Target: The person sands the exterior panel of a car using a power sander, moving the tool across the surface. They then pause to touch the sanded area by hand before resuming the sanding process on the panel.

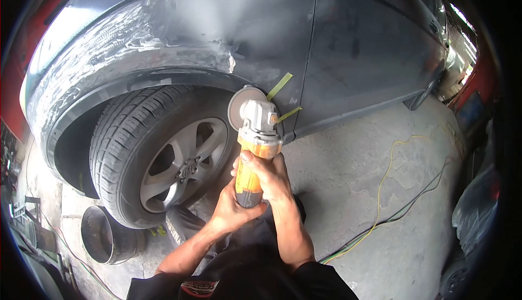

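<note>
A yellow and grey angle grinder [260,137] is held in front of me, its round disc [243,107] up beside the rear edge of the wheel arch. My left hand [231,207] wraps round the dark lower end of its body. Higher up, my right hand [266,175] grips the yellow body, thumb on top. Behind the tool is the grey car fender [201,23], with a sanded, scratched area over the arch and a small damaged spot. Two strips of green tape [280,86] stick to the panel near the disc. Whether the disc touches the panel I cannot tell.
The car wheel [185,161] stands left of the grinder. A black bucket [100,235] sits on the floor at the lower left. Yellow and green cables [375,225] run across the concrete floor on the right. Clear plastic sheeting [476,207] hangs at the far right.
</note>
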`<action>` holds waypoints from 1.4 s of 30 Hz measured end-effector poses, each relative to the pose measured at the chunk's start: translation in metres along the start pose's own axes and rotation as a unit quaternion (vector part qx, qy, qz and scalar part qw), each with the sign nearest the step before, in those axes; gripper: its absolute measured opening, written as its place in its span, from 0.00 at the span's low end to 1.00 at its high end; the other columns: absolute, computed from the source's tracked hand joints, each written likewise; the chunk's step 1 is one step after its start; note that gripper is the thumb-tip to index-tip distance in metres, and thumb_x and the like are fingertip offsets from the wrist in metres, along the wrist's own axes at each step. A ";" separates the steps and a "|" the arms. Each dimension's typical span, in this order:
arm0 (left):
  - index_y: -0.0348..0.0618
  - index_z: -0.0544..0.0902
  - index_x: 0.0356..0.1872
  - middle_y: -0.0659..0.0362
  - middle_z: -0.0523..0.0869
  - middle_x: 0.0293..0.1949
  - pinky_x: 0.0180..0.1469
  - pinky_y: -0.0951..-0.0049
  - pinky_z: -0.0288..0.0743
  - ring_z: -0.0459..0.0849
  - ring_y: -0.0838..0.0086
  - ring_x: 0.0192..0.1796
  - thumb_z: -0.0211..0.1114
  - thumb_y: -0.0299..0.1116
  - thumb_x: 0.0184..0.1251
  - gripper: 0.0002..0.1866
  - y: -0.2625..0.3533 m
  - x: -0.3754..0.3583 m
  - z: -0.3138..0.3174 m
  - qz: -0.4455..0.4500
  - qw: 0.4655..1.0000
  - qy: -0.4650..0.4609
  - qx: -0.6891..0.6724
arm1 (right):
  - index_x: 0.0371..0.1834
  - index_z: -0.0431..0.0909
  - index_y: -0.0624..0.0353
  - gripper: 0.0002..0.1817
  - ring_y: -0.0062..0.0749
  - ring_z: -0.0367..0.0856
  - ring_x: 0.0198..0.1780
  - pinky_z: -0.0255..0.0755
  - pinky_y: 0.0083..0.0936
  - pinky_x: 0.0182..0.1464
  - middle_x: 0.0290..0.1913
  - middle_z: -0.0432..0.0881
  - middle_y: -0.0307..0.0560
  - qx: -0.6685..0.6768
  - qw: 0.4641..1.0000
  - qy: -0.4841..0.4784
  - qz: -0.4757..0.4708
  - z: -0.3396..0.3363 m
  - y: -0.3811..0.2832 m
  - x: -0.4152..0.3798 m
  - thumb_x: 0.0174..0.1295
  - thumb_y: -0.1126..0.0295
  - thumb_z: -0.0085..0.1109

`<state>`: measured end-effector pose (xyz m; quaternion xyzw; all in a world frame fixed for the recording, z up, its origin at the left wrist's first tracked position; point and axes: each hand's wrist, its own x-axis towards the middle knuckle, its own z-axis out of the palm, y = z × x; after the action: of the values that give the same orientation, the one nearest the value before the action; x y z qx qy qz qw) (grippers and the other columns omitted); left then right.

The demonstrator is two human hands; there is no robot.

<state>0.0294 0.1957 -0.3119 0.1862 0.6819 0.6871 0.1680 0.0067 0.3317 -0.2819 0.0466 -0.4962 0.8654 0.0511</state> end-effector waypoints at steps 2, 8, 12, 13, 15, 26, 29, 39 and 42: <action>0.38 0.77 0.51 0.64 0.84 0.41 0.49 0.77 0.77 0.81 0.82 0.44 0.75 0.25 0.53 0.23 0.004 0.004 0.000 -0.003 1.000 -0.002 -0.021 | 0.56 0.76 0.64 0.23 0.33 0.87 0.33 0.83 0.31 0.39 0.33 0.85 0.48 -0.008 1.000 0.000 0.002 0.000 -0.001 0.004 0.65 0.62 0.69; 0.38 0.76 0.54 0.63 0.84 0.43 0.50 0.76 0.77 0.81 0.81 0.45 0.76 0.25 0.52 0.27 -0.004 -0.004 -0.001 -0.022 1.000 0.000 0.014 | 0.55 0.76 0.66 0.22 0.34 0.87 0.34 0.84 0.31 0.40 0.34 0.85 0.50 -0.011 0.999 0.027 0.031 0.000 0.001 -0.005 0.66 0.63 0.68; 0.37 0.75 0.60 0.60 0.83 0.48 0.53 0.72 0.77 0.80 0.78 0.50 0.76 0.26 0.50 0.33 -0.004 0.001 -0.007 -0.005 0.999 0.000 -0.036 | 0.59 0.76 0.66 0.24 0.35 0.87 0.33 0.84 0.31 0.39 0.34 0.84 0.50 -0.022 0.999 0.027 0.007 0.003 0.007 0.006 0.67 0.61 0.67; 0.35 0.74 0.60 0.61 0.84 0.42 0.47 0.74 0.78 0.82 0.80 0.44 0.76 0.30 0.50 0.33 -0.003 0.004 -0.009 0.029 1.000 0.004 0.002 | 0.60 0.76 0.66 0.24 0.34 0.86 0.33 0.84 0.31 0.39 0.34 0.84 0.50 -0.033 0.999 0.033 -0.009 0.003 0.008 0.006 0.67 0.61 0.67; 0.34 0.74 0.60 0.61 0.85 0.42 0.47 0.75 0.78 0.82 0.80 0.44 0.77 0.30 0.50 0.33 -0.004 0.000 -0.012 0.047 0.999 0.001 -0.005 | 0.60 0.75 0.66 0.25 0.34 0.86 0.32 0.83 0.30 0.38 0.33 0.84 0.50 -0.070 0.997 0.033 -0.017 0.007 0.009 0.002 0.67 0.60 0.67; 0.32 0.75 0.60 0.54 0.86 0.47 0.54 0.70 0.77 0.84 0.73 0.50 0.80 0.36 0.50 0.36 -0.049 -0.044 -0.036 0.101 0.992 0.074 -0.031 | 0.58 0.72 0.68 0.29 0.36 0.85 0.30 0.83 0.32 0.35 0.32 0.83 0.51 -0.103 0.994 -0.023 0.009 0.052 0.047 -0.015 0.61 0.61 0.72; 0.32 0.75 0.60 0.54 0.86 0.48 0.55 0.70 0.77 0.83 0.72 0.51 0.79 0.36 0.50 0.36 -0.048 -0.052 -0.046 0.124 0.987 0.100 -0.025 | 0.58 0.72 0.68 0.29 0.36 0.85 0.30 0.83 0.32 0.35 0.32 0.83 0.51 -0.114 0.992 -0.043 0.007 0.070 0.052 -0.014 0.61 0.62 0.72; 0.39 0.81 0.50 0.63 0.87 0.42 0.57 0.72 0.76 0.83 0.80 0.48 0.75 0.23 0.55 0.20 -0.034 -0.094 -0.098 0.189 0.960 0.149 -0.143 | 0.51 0.79 0.70 0.25 0.33 0.87 0.41 0.79 0.29 0.46 0.40 0.86 0.51 -0.230 0.945 -0.232 0.006 0.145 0.068 -0.009 0.61 0.60 0.74; 0.38 0.83 0.46 0.63 0.86 0.41 0.53 0.73 0.77 0.83 0.79 0.47 0.74 0.24 0.56 0.16 -0.021 -0.112 -0.129 0.205 0.952 0.149 -0.169 | 0.51 0.77 0.71 0.26 0.33 0.87 0.36 0.82 0.29 0.40 0.36 0.85 0.50 -0.272 0.913 -0.293 -0.088 0.183 0.085 0.003 0.62 0.58 0.73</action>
<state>0.0642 0.0291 -0.3359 0.1869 0.5204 0.8317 -0.0511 -0.0023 0.1308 -0.2617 0.3258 -0.6988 0.6368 -0.0095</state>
